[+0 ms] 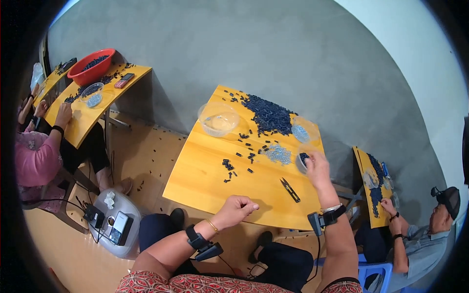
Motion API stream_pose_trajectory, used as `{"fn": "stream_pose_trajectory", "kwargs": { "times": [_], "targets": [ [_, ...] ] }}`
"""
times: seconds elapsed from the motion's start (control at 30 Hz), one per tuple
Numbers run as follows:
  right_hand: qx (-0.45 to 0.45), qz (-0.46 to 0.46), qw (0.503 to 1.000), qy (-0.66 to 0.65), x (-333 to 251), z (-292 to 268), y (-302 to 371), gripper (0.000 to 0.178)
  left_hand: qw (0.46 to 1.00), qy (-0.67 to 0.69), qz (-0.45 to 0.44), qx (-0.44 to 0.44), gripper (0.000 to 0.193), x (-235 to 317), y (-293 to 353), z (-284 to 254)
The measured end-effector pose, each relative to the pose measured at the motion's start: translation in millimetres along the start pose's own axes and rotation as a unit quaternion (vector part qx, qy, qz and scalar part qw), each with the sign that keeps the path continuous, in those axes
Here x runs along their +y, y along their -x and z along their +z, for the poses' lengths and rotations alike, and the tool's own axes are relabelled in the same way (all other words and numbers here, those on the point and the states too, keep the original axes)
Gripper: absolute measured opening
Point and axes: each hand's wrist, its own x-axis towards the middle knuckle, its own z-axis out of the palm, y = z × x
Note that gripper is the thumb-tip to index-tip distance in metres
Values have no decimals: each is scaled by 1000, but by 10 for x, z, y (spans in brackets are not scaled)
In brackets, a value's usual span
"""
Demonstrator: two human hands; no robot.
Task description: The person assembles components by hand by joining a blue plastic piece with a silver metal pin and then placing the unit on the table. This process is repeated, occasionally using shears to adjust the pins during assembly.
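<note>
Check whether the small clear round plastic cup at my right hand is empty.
Not empty: small dark pieces show inside the clear cup. How full, I cannot tell; your right hand covers part of it.

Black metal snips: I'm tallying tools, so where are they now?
In the head view, the black metal snips lie on the yellow wooden tabletop, toward its front right, left of and nearer the wearer than the right hand.

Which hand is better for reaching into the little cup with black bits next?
Probably the right hand: it is at the clear cup of dark pieces. The left hand is farther away, near the table's front edge.
</note>
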Motion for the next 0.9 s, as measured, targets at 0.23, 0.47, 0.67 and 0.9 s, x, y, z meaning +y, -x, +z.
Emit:
{"fn": "stream_pose_trajectory", "kwargs": {
  "times": [0.23, 0.47, 0.67, 0.9],
  "targets": [
    [-181, -15, 964, -194, -626, 723, -334, 6, 990, 136, -28, -29, 18, 4, -121, -215],
    [-169, -108, 970, -137, -762, 1354, -647, 7, 948, 290, -121, -45, 17, 16, -109, -306],
    [-211, -124, 964, -106, -929, 1529, -664, 6, 953, 275, -110, -56, 21, -13, -99, -301],
    [-210, 4, 949, -236, -916, 1124, -521, 5, 940, 321, -103, -59, 19, -43, -129, -290]
  ]
}}
